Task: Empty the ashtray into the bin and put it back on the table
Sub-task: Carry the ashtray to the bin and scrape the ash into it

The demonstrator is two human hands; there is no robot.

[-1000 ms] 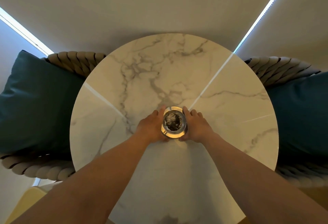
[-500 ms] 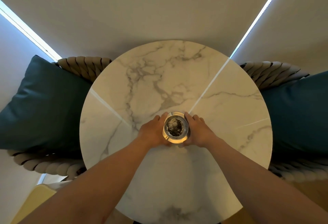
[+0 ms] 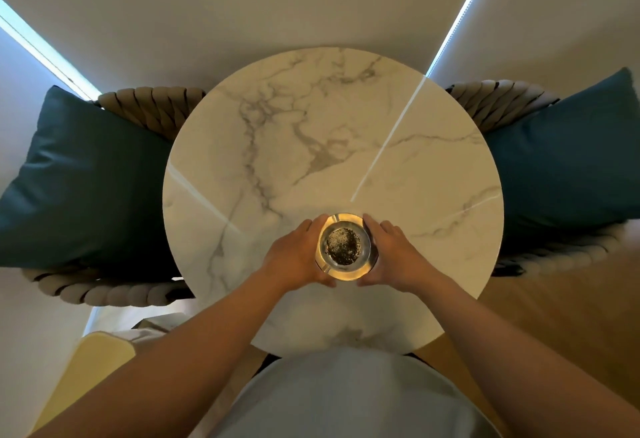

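Observation:
A round glass ashtray (image 3: 344, 247) with dark ash in its bowl is over the near half of the round marble table (image 3: 311, 132). My left hand (image 3: 298, 257) clasps its left side and my right hand (image 3: 391, 257) clasps its right side. Whether the ashtray rests on the table or is just off it, I cannot tell. No bin is in view.
Two woven rope chairs flank the table, each with a dark teal cushion, one at the left (image 3: 79, 181) and one at the right (image 3: 568, 160). A pale yellow object (image 3: 90, 361) lies at the lower left. Wooden floor shows at the lower right.
The view has pulled back from the table, so more of its near edge and my shirt show. Both hands stay clasped on the ashtray, which looks larger and closer.

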